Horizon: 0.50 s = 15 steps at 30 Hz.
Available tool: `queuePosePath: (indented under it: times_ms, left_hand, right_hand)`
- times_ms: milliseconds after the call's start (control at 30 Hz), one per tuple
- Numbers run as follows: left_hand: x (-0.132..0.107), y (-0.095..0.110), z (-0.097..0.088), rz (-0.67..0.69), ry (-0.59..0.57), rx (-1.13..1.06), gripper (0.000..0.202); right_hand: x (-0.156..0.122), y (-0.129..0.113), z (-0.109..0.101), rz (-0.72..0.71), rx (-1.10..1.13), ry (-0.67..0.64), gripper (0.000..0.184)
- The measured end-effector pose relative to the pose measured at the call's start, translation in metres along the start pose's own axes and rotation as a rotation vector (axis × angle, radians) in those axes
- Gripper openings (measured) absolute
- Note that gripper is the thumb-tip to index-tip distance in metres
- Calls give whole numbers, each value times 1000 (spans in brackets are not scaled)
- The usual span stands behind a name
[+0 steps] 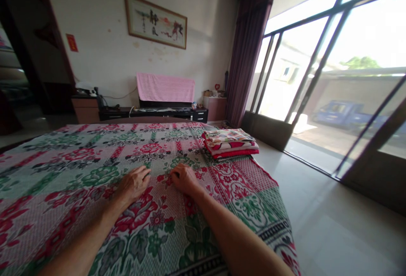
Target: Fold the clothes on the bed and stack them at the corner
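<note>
Touching the cloth, our left hand and right hand curl. We cannot tell whether either grip grasps it.

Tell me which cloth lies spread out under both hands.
The large flowered cloth, beneath the left hand and right hand; the pink cloth hangs by the far wall, and the folded stack sits toward the right edge.
</note>
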State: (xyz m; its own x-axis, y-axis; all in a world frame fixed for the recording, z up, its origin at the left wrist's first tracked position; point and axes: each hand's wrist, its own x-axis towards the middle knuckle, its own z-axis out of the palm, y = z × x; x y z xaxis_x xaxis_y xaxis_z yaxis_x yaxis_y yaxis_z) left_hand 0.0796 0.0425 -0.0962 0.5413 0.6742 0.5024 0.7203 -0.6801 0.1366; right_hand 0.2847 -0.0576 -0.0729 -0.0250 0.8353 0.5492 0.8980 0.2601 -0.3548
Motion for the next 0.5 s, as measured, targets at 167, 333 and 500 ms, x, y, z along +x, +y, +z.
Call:
queuePosePath:
  times_ms: [167, 333, 500]
  left_hand:
    - [0, 4, -6, 0, -7, -24, 39]
    - [0, 6, -9, -1, -9, -30, 39]
    - [0, 5, -8, 6, -14, -32, 41]
  right_hand:
    - [1, 0, 0, 11, 10, -16, 22]
    - [1, -2, -3, 27, 1, -35, 22]
    - [1, -3, -4, 30, -3, -39, 22]
